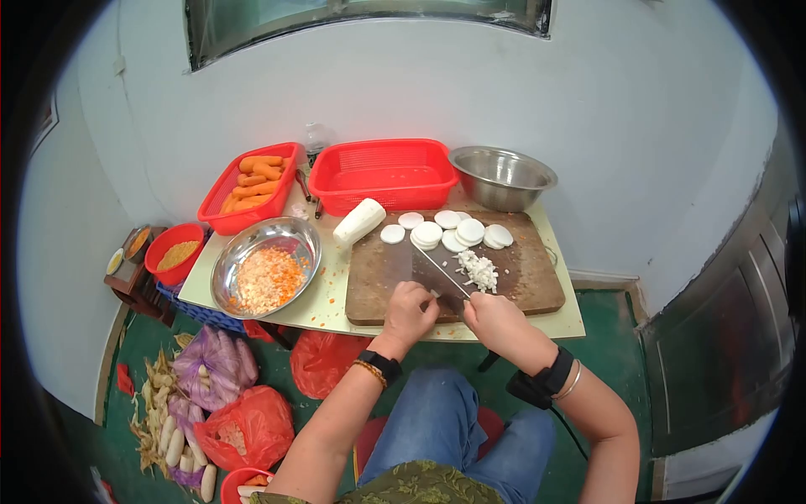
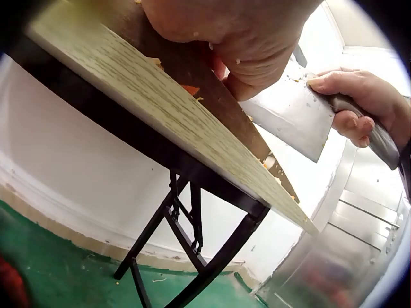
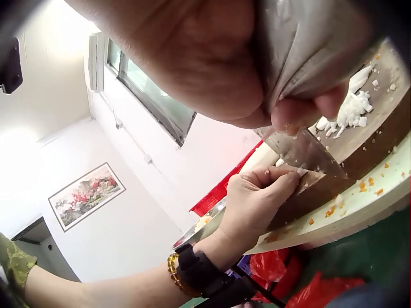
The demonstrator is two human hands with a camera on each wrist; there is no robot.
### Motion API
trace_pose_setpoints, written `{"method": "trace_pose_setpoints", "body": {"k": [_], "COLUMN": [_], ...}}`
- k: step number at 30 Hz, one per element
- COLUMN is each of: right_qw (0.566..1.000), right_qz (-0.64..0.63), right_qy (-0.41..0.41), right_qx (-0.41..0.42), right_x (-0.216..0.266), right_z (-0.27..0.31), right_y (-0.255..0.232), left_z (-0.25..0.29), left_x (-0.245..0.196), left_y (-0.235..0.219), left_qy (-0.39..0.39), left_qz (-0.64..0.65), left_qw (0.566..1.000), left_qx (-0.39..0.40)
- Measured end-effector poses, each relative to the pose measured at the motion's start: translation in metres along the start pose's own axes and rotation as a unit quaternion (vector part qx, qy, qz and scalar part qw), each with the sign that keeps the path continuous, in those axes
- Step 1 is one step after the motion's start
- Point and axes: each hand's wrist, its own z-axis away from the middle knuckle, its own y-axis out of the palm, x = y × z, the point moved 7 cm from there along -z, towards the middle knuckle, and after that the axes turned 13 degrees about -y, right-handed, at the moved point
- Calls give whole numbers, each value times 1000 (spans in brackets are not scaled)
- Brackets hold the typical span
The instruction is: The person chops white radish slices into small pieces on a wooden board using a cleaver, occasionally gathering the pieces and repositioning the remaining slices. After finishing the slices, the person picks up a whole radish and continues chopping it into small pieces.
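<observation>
The right hand [image 1: 497,323] grips the handle of a broad steel cleaver [image 1: 438,270], fingers curled round it and the thumb lying against the flat of the blade, as the left wrist view shows plainly. The blade runs up and away from that grip, slanting across the dark brown wooden chopping board [image 1: 537,290] toward its middle. Just beyond the blade's far side sits a small heap of diced white radish [image 1: 478,270], close to the edge but whether touching it I cannot tell.

The left hand [image 1: 409,311] sits just beside the right, its fingers bent down with the tips pressing at the lower part of the blade where it meets the board; it seems to pinch or wipe the steel, though what lies under the fingertips is hidden.

Farther from the grip, along the board's back edge, lie round white radish slices [image 1: 457,231], some overlapping. To their left a peeled white radish stump [image 1: 359,221] rests off the board on the pale table [image 1: 332,302]. Left of the hands stands a steel bowl of mixed orange and white dice [image 1: 265,265]. Behind the board are an empty red plastic basket [image 1: 388,175], a plain steel bowl [image 1: 502,178], and a red basket of peeled carrots [image 1: 252,186].
</observation>
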Motion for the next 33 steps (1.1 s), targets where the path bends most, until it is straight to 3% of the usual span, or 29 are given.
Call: {"method": "trace_pose_setpoints", "body": {"k": [9, 15, 24, 28, 32, 33], "right_qw": [999, 1000, 1000, 982, 896, 874], "right_qz": [-28, -13, -6, -176, -400, -440], "right_qy": [8, 4, -1, 72, 190, 205], "right_qx": [-46, 5, -2, -6, -4, -9], "right_x": [2, 6, 6, -23, -44, -50], "right_z": [-4, 3, -7, -15, -2, 2], "right_y": [-17, -11, 0, -4, -11, -10], "left_z": [0, 0, 2, 0, -4, -5], "left_x": [5, 2, 3, 4, 7, 11], "left_y": [2, 0, 1, 1, 1, 1], "left_qy": [1, 1, -3, -15, -19, -63], "left_qz": [-11, -10, -10, -3, -1, 22], "left_qw": [1000, 1000, 1000, 1000, 999, 997], "left_qx": [1, 2, -3, 15, 43, 50]}}
